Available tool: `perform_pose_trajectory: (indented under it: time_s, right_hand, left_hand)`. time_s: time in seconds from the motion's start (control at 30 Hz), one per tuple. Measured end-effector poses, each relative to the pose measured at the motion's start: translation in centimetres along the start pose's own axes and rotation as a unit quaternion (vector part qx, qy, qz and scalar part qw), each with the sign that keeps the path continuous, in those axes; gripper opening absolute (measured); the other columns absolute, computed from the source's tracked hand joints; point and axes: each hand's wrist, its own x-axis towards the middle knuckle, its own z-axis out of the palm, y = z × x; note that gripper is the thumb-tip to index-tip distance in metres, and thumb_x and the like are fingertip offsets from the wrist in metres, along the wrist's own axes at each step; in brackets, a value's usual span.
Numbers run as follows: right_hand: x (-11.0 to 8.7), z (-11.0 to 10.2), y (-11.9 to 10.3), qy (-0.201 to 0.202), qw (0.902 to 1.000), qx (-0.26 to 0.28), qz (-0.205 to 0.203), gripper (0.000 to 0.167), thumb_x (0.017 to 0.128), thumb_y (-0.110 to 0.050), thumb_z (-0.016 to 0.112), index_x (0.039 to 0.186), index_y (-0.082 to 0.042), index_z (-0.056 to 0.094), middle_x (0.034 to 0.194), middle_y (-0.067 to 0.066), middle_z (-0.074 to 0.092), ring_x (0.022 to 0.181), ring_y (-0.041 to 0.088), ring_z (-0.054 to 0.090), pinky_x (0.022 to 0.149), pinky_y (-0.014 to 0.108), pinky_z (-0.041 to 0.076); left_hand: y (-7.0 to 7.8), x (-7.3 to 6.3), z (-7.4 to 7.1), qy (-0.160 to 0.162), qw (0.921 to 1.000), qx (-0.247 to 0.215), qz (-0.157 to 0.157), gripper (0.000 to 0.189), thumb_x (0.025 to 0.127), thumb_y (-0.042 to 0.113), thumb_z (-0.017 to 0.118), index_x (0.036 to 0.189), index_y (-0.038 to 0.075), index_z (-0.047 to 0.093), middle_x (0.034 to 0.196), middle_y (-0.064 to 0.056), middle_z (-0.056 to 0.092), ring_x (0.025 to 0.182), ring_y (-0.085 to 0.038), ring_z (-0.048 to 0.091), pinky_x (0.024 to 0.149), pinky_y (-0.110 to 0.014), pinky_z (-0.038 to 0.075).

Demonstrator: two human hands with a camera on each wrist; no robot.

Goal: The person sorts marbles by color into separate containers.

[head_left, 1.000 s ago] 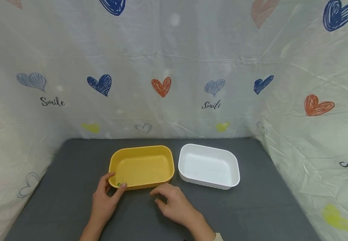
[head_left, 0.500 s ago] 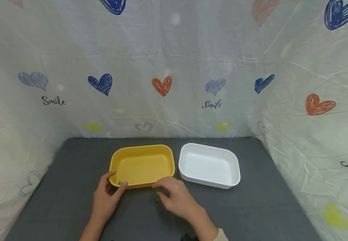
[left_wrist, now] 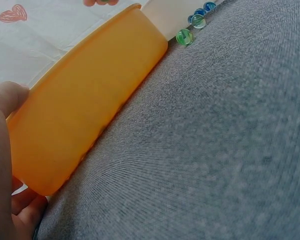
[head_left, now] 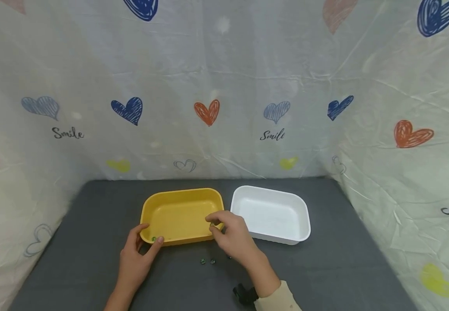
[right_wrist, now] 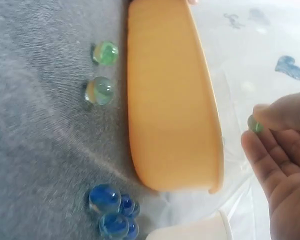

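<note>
My left hand (head_left: 136,257) grips the near left corner of a yellow plastic tray (head_left: 181,211), thumb on the near rim and a finger on the left rim. A small green marble (head_left: 154,239) lies inside by that thumb. Over the tray's right end, my right hand (head_left: 234,237) pinches a clear green marble (right_wrist: 255,124) between thumb and fingertips. In the right wrist view, a green marble (right_wrist: 106,53) and a paler green one (right_wrist: 100,91) lie on the cloth just outside the tray. Several blue marbles (right_wrist: 105,198) cluster farther along, largely hidden behind my right hand in the head view.
A white tray (head_left: 271,214) stands just right of the yellow one, a narrow gap between. Dark grey cloth (head_left: 317,276) covers the table. A heart-printed curtain (head_left: 240,147) closes off the back and sides. A black device (head_left: 243,294) sits at my right wrist.
My right hand has risen from the cloth in front of the yellow tray, up and rightward over its right end, with a green marble pinched. Marbles on the cloth became visible. The left hand stays put.
</note>
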Motion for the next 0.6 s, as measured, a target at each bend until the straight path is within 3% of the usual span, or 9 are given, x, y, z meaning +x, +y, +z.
perform_pose_trajectory:
  time_s: [0.27,0.6]
  right_hand:
    - [0.8,0.7,0.4,0.021,0.9985,0.022,0.046,0.025,0.096,0.002,0.079,0.118,-0.009,0.080,0.113,-0.002,0.078,0.103,0.015,0.072,0.093,0.040,0.062]
    - [0.8,1.4,0.8,-0.010,0.9955,0.038,0.087,0.022,0.099,0.000,0.077,0.119,-0.008,0.079,0.115,-0.001,0.079,0.107,0.016,0.073,0.096,0.040,0.062]
  left_hand:
    - [-0.1,-0.2,0.1,-0.002,1.0000,-0.001,0.001,0.068,0.102,0.037,0.082,0.153,0.008,0.049,0.162,-0.024,0.049,0.150,-0.042,0.050,0.099,0.002,0.030]
    - [0.0,0.0,0.0,-0.001,1.0000,-0.008,0.000,0.069,0.101,0.036,0.083,0.154,0.008,0.049,0.163,-0.024,0.047,0.151,-0.044,0.048,0.098,0.003,0.029]
